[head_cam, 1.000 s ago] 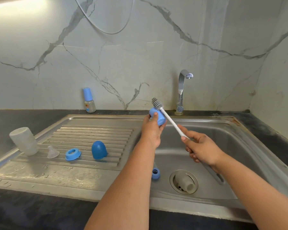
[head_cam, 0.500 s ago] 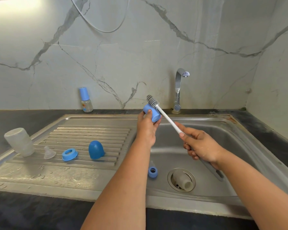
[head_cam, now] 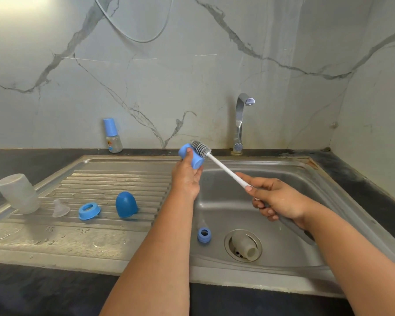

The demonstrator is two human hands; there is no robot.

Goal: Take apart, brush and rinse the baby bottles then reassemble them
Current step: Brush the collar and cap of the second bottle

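Blue cap [head_cam: 191, 155]; grey-bristled white brush [head_cam: 224, 169]; grey-veined marble wall [head_cam: 192, 76].

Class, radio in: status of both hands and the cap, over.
Left hand grips light-blue plastic cap. Right hand holds white-handled bottle brush, bristles against cap. Nothing obstructing.

a bottle [head_cam: 244, 246] and blue ring [head_cam: 203, 235] occupy the sink basin [head_cam: 283, 258] floor; the tap [head_cam: 240, 124] overhangs its back rim.
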